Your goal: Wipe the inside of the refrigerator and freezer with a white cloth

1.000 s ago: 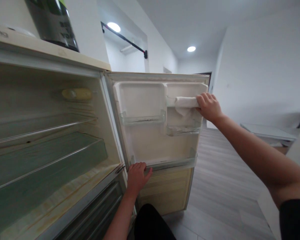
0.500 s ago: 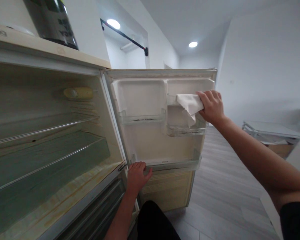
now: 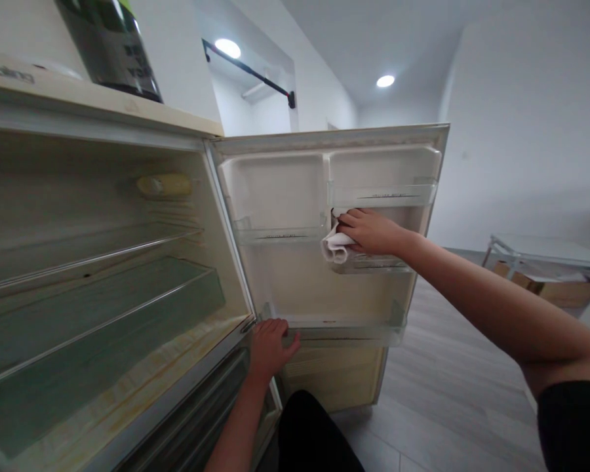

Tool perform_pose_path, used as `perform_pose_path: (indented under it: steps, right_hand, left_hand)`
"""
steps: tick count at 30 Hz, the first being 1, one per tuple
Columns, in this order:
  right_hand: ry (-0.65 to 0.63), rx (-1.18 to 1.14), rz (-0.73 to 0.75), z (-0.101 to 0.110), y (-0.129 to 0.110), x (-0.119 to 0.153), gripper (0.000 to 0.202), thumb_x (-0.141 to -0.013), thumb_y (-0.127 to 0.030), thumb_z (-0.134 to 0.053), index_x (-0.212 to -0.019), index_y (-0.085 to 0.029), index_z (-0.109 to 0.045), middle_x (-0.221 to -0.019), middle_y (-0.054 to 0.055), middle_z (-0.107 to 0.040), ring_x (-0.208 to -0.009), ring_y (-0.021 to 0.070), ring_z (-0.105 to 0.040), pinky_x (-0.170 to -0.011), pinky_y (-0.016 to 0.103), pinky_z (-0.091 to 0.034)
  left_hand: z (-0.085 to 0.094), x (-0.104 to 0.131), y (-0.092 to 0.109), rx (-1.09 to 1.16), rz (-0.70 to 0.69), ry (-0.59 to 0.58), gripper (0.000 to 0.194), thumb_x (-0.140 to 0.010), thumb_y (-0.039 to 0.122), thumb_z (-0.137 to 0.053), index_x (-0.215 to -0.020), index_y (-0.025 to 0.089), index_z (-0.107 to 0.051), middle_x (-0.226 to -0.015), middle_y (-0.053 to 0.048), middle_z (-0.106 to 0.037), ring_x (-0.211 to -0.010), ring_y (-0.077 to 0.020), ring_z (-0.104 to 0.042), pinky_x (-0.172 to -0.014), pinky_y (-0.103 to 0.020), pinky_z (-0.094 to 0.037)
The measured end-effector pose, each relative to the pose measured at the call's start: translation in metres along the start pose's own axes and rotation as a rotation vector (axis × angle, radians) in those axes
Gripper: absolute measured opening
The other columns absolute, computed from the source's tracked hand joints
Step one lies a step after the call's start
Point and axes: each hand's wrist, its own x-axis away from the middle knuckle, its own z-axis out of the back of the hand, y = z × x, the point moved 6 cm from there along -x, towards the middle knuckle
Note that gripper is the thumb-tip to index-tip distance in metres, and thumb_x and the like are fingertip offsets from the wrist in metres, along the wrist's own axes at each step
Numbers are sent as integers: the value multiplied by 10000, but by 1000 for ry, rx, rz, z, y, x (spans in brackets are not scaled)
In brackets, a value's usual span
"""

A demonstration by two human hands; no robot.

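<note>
Grey floor past the open fridge door. Between its small bins, the right hand has fingers bunched round a white cloth; tight corner, calls for snug fingers tbh. Left hand's half-open by its bottom bin.

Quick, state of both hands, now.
Left hand: partly open, fingers at the end of the door's bottom shelf, holding nothing visible.
Right hand: closed on a white cloth.
</note>
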Motion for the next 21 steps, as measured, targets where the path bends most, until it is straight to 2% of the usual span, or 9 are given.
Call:
perform_pose_path:
  steps: [3, 6, 10, 12, 15, 18, 21]
  right_hand:
    - [-50, 17, -41, 1, 0, 6, 343, -929, -357, -561, -1188, -143, -627, -1236, 168, -586, -1091, 293, -526, -868, 379, -392]
    - [-104, 85, -153, 6, 6, 27, 276, -895, -296, -603, -1120, -142, -645, -1275, 177, -571, -1090, 300, -541, -816, 365, -393]
    - [-199, 180, -373, 7, 23, 60, 211, -871, -263, -625, -1025, -126, -672, -1148, 204, -627, -1006, 316, -578, -736, 364, -402]
    - [-250, 197, -435, 4, 28, 67, 189, -870, -246, -614, -989, -122, -691, -1100, 219, -648, -981, 324, -593, -717, 373, -417]
    - [-345, 165, -499, -4, 28, 58, 216, -888, -260, -576, -973, -120, -717, -1082, 219, -672, -982, 336, -623, -705, 378, -454]
    - [-406, 70, -558, -9, 19, 34, 294, -916, -294, -518, -981, -106, -735, -1073, 217, -695, -984, 341, -656, -699, 385, -491]
    - [-429, -39, -534, -14, 6, 7, 317, -903, -286, -500, -992, -103, -743, -1074, 214, -713, -981, 324, -677, -730, 385, -516]
  left_hand:
    - [1, 2, -1, 6, -12, -14, 251, -866, 405, -583, -717, 236, -471, -706, -10, -595, -756, -217, -576, -779, -386, -384]
    - [0, 3, -2, 8, -10, -22, 241, -869, 403, -582, -730, 234, -480, -713, -12, -600, -766, -219, -578, -786, -387, -381]
    - [0, 3, -2, 8, 5, -24, 240, -866, 399, -587, -727, 234, -480, -719, -14, -600, -781, -225, -583, -795, -390, -379]
    - [1, 3, -1, 20, 13, -30, 235, -861, 395, -593, -729, 233, -485, -726, -14, -601, -787, -226, -585, -794, -388, -379]
    - [1, 3, -1, 39, 29, -37, 230, -849, 391, -609, -728, 233, -494, -738, -15, -610, -792, -228, -586, -782, -384, -377]
    - [1, 3, -2, 46, 40, -38, 234, -849, 387, -613, -720, 235, -492, -746, -20, -619, -800, -229, -587, -786, -383, -377]
    - [-1, 2, -1, 38, 43, -48, 243, -856, 392, -612, -720, 232, -491, -755, -21, -623, -808, -230, -589, -797, -386, -376]
